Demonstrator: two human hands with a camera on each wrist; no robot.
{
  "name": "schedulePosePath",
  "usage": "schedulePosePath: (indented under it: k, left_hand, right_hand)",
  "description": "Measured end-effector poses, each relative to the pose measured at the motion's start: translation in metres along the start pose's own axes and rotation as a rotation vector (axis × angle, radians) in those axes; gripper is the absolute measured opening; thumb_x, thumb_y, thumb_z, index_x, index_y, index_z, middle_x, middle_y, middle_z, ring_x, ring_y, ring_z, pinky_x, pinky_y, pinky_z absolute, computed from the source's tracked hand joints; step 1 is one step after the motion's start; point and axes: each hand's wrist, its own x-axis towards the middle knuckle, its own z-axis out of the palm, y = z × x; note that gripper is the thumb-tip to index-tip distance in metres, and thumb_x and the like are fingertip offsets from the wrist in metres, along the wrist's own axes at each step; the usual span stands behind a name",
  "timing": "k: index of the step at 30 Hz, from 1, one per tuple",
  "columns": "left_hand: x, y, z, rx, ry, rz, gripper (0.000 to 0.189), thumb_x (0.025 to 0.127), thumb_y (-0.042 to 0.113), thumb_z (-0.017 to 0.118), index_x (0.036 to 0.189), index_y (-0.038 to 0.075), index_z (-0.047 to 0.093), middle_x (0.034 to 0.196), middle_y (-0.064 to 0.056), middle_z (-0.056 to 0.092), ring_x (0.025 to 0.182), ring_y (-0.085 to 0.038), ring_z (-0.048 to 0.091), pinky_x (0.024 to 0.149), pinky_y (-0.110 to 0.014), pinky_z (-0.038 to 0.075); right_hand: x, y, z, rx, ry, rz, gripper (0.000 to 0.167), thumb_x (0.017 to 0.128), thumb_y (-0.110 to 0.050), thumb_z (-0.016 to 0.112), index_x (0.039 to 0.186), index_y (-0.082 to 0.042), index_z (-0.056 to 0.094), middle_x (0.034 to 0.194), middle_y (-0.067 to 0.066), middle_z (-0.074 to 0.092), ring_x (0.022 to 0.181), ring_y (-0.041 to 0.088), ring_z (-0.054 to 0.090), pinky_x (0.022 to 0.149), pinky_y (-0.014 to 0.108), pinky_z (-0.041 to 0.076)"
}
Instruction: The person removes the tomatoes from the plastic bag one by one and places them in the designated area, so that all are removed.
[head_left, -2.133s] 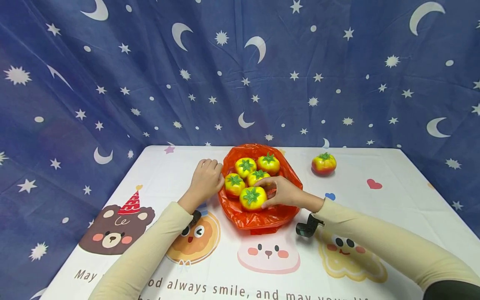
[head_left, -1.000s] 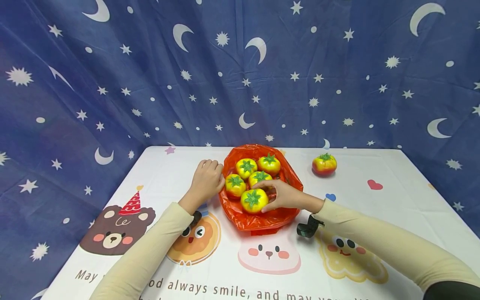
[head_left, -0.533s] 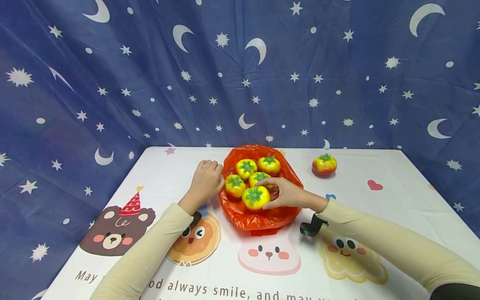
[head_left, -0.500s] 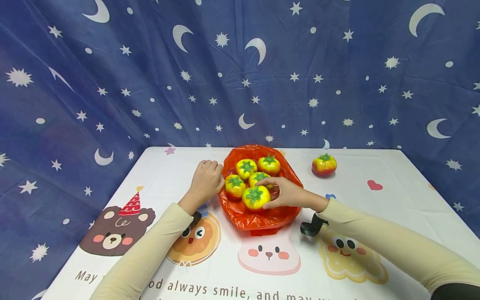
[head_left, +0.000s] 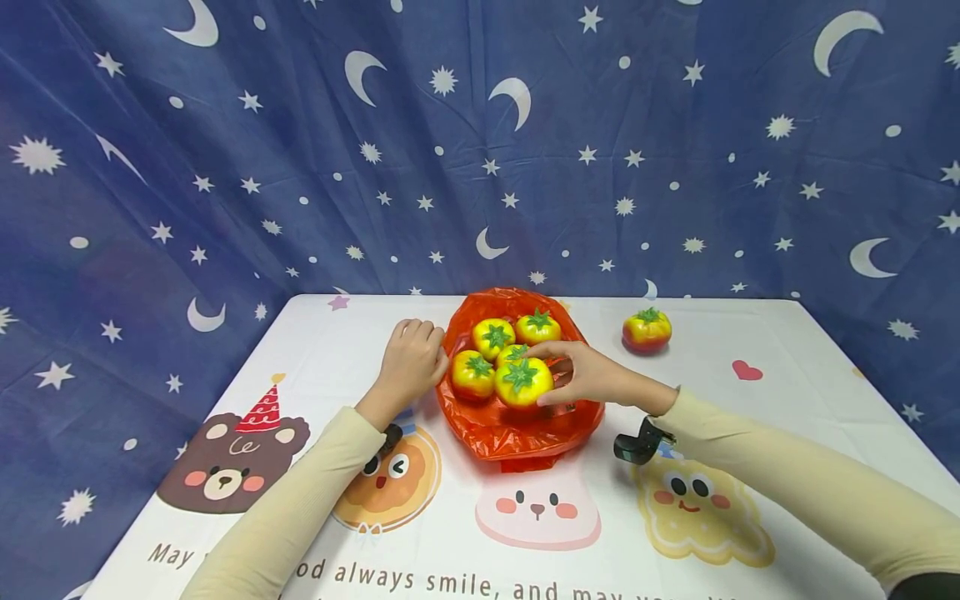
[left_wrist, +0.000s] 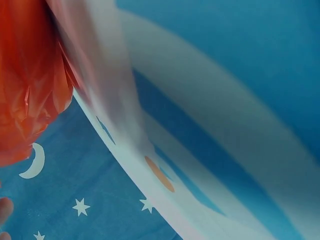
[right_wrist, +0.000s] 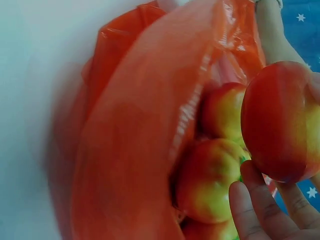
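A red plastic bag [head_left: 502, 437] stands with its mouth spread on the table, holding several yellow-and-red tomatoes with green star-shaped tops. My left hand [head_left: 408, 358] grips the bag's left rim with curled fingers; its fingertips are mostly hidden in the head view. Over the bag's near right part, my right hand [head_left: 596, 377] holds one tomato [head_left: 522, 385] between thumb and fingers. In the right wrist view, that held tomato [right_wrist: 277, 125] appears raised above the others [right_wrist: 207, 180] in the bag. Outside, to the right, a single tomato [head_left: 647, 333] sits on the table.
A white cloth with printed cartoon figures covers the table [head_left: 420, 567]. Behind the table's back edge hangs a blue curtain [head_left: 315, 125] with moons and stars. Black cameras [head_left: 637, 446] are strapped at the wrists.
My right hand has moved slightly right and up with its tomato, which now covers more of the middle tomato. The left hand and the bag stay nearly in place.
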Motion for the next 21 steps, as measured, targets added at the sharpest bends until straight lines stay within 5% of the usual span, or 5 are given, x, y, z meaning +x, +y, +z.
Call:
schedulePosePath:
  k: [21]
  left_hand:
    - [0.0,0.0,0.002,0.007,0.063,0.028,0.009,0.076,0.013,0.057,0.077,0.004,0.057,0.072,-0.009,0.056,0.076,-0.029,0.056,0.085,-0.043,0.046]
  right_hand:
    - [-0.019,-0.016,-0.042,-0.023,0.102,0.061,0.065,0.075,-0.018,0.077,0.133,-0.007,0.049,0.136,0.018,0.049,0.114,0.035,0.059,0.085,0.035,0.055]
